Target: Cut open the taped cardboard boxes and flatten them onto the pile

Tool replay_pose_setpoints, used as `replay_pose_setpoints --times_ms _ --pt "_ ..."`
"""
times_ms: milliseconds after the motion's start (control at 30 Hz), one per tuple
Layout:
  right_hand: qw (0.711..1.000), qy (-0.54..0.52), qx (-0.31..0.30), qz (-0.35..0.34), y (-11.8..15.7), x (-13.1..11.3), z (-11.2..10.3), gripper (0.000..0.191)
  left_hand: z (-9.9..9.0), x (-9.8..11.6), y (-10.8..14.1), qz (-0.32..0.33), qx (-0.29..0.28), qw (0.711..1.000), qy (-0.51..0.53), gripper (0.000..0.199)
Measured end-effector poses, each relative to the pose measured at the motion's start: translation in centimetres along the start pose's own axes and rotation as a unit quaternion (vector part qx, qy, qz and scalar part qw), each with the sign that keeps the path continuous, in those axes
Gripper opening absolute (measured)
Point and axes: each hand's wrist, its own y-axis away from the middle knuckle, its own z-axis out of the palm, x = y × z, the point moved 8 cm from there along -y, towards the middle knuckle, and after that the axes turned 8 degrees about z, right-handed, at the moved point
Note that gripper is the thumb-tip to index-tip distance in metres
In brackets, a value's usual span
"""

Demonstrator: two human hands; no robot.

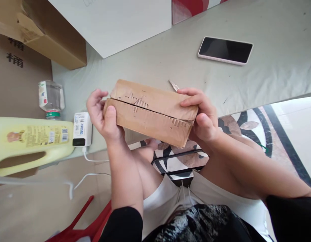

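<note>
A small brown cardboard box (155, 109) is held up between my two hands, over the table's near edge. A dark slit runs along its seam, and the cardboard beside the slit is torn, with ridges showing. My left hand (103, 116) grips the left end, thumb on the front face. At the other end, my right hand (202, 112) has its fingers over the top and its thumb near the lower corner. Just behind the box, the metal tip of a slim tool (173, 85) pokes out; its rest is hidden.
A phone (225, 50) lies on the cloth-covered table (150, 64) at the right. To the left are a clear bottle (53, 99), a white power bank (82, 129) with a cable and a yellow jug (36, 141). Larger cardboard (67, 47) and white (135, 23) boxes stand behind.
</note>
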Motion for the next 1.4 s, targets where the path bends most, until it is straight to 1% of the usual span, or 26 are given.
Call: replay_pose_setpoints --times_ms 100,167,267,367,533,700,867,933,1067,1133,1200,1300,1333,1400 --pt "1.0 0.001 -0.013 -0.01 -0.1 -0.5 0.2 0.036 1.0 0.5 0.5 -0.048 -0.041 0.998 -0.018 0.036" --pt "0.999 0.033 -0.016 0.004 -0.2 -0.4 0.2 0.034 1.3 0.8 0.7 -0.074 -0.033 0.997 -0.01 0.029" --pt "0.997 0.074 -0.015 0.019 -0.2 -0.4 0.2 0.035 1.3 0.9 0.8 -0.092 -0.002 0.996 -0.003 0.036" --pt "0.996 0.084 -0.009 0.026 -0.2 -0.3 0.1 0.039 1.4 0.9 0.8 -0.087 0.004 0.996 -0.003 0.04" --pt "0.993 0.102 -0.011 0.05 -0.1 0.1 0.0 0.055 1.4 0.9 0.9 -0.09 0.024 0.996 -0.002 0.04" --pt "0.996 0.079 -0.025 0.043 -0.1 0.0 0.0 0.056 1.4 0.8 0.8 -0.094 0.044 0.994 0.013 0.04" --pt "0.991 0.105 -0.03 0.08 -0.2 0.4 0.0 0.065 1.4 0.8 0.9 -0.096 0.048 0.994 0.017 0.04" --pt "0.992 0.098 -0.03 0.072 -0.3 0.3 0.1 0.062 1.4 0.8 0.9 -0.098 0.051 0.994 0.017 0.04" --pt "0.998 0.054 -0.026 0.033 -0.2 0.0 0.1 0.047 1.4 0.8 0.8 -0.107 0.047 0.993 0.009 0.039" --pt "0.998 0.041 -0.024 0.031 -0.1 0.1 0.1 0.044 1.4 0.8 0.8 -0.11 0.044 0.993 0.002 0.038" --pt "0.998 0.026 -0.03 0.042 0.0 0.3 0.2 0.049 1.4 0.8 0.8 -0.109 0.044 0.993 -0.002 0.039" --pt "0.996 0.024 -0.032 0.081 0.1 1.1 0.3 0.067 1.3 0.7 0.8 -0.114 0.043 0.993 0.001 0.039" --pt "0.995 0.032 -0.03 0.093 0.1 1.4 0.3 0.072 1.1 0.5 0.8 -0.122 0.046 0.992 0.001 0.038" --pt "0.993 0.039 -0.027 0.105 0.1 1.8 0.3 0.072 0.0 -0.4 0.9 -0.156 0.064 0.986 -0.014 0.037"
